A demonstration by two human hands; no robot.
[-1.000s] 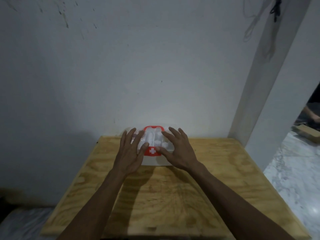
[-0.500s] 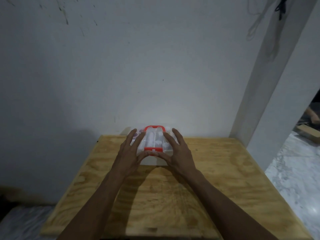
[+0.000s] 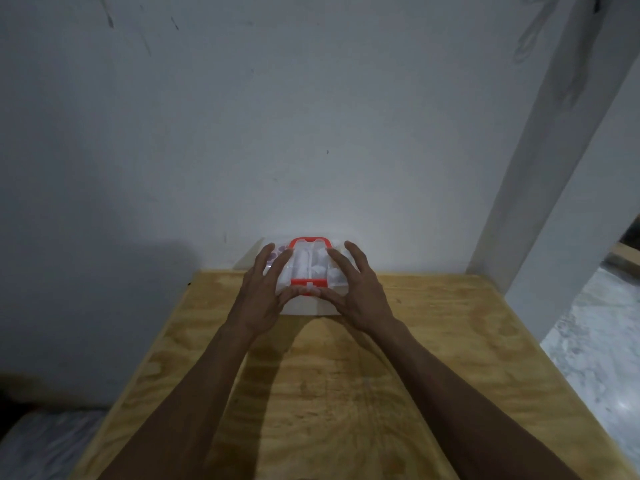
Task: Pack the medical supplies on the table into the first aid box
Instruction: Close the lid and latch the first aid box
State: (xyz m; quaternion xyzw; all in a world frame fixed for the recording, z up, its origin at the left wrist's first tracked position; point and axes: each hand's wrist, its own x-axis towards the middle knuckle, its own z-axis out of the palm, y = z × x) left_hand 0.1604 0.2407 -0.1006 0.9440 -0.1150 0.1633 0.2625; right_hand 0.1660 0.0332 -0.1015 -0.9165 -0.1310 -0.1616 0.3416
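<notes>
A plain white wall [image 3: 277,116] fills the upper two thirds of the frame, marked with a few dark scuffs at the upper left. A plywood table [image 3: 450,358] runs from the middle down to the bottom edge, pushed against that wall. A white pillar [image 3: 561,161] slants up the right side. At lower right lies pale marbled floor [image 3: 602,344]. The lower left corner is dark with shadow.

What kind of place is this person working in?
Probably a bare indoor room, perhaps a makeshift workspace rather than a clinic. An unfinished plywood table is pushed against a scuffed, plain white wall, and a marbled stone floor shows at right. Only a clear plastic first aid box with red handle sits on it.
</notes>
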